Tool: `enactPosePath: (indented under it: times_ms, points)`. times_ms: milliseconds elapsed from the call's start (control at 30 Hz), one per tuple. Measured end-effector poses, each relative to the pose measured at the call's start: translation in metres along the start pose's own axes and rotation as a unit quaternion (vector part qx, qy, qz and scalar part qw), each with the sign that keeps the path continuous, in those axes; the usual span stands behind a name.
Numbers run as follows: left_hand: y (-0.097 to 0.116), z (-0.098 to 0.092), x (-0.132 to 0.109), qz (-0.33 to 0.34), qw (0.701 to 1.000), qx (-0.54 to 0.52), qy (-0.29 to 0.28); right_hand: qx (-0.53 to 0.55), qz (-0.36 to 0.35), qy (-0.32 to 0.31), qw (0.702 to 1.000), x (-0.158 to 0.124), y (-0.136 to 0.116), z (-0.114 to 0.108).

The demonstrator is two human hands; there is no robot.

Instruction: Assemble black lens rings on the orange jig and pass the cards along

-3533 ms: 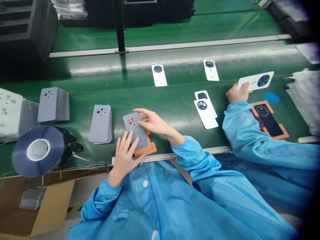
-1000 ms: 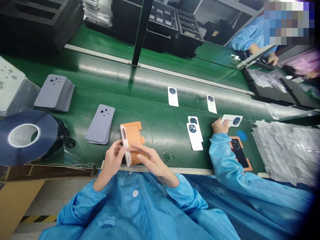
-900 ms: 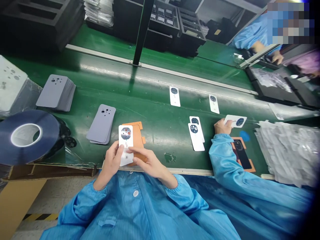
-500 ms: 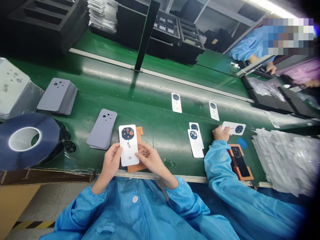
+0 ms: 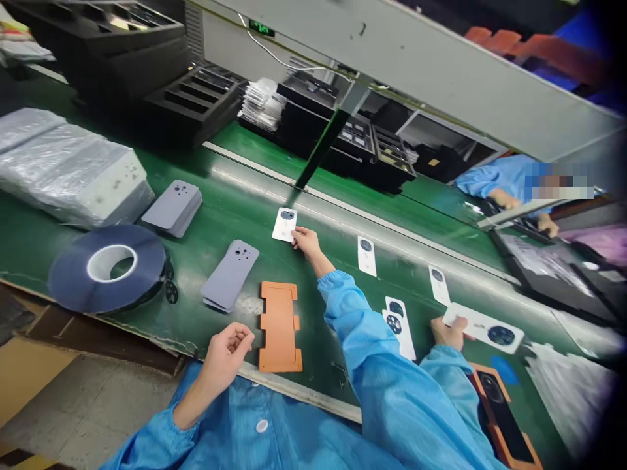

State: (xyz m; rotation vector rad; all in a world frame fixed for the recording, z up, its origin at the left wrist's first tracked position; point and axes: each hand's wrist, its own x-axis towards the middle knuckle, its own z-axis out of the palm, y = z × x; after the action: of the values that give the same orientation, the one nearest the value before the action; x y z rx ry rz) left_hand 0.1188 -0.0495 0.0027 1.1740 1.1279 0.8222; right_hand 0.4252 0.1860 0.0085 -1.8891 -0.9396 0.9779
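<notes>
My right hand (image 5: pixel 307 243) reaches out over the green bench and grips the lower right corner of a white phone back panel (image 5: pixel 283 228) with a dark round camera area. This panel lies at, or just above, the bench surface. Close to the front edge, my left hand (image 5: pixel 226 356) is loosely curled with fingers and thumb drawn together, and nothing shows in it. Between my arms sits a bare orange fixture (image 5: pixel 280 326). Grey phone-shaped sheets (image 5: pixel 230 275) with holes lie beyond my left hand.
A tape roll (image 5: pixel 73 274) and another grey stack (image 5: pixel 171 205) are on the left. Two overlapping white panels (image 5: pixel 399 333) lie right of my sleeve. A co-worker's hand (image 5: pixel 448 333) holds another white panel (image 5: pixel 482 326) beside a second orange fixture (image 5: pixel 519 444). Black trays (image 5: pixel 196 98) stand behind.
My right hand has carried the white panel from above the orange fixture out to the far part of the bench. My left hand has let go of it. The view has shifted.
</notes>
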Motion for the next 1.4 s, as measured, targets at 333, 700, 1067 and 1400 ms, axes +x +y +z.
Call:
enactPosePath:
  times_ms: [333, 700, 1067, 1400]
  points:
    - [0.001, -0.083, -0.023, 0.114, 0.918, 0.104, 0.366, -0.041, -0.004, 0.048, 0.998, 0.012, -0.009, 0.006]
    - [-0.002, -0.127, -0.002, 0.105, 0.901, 0.278, 0.316, 0.035, -0.197, -0.067, 0.977, -0.124, -0.036, 0.027]
    - [0.016, -0.108, -0.014, 0.192, 0.886, 0.349, 0.238, -0.239, -0.396, -0.403, 0.79, -0.263, -0.041, 0.115]
    - [0.01, -0.116, -0.011, 0.19, 0.913, 0.278, 0.231, -0.203, -0.383, -0.376, 0.819, -0.262, -0.019, 0.132]
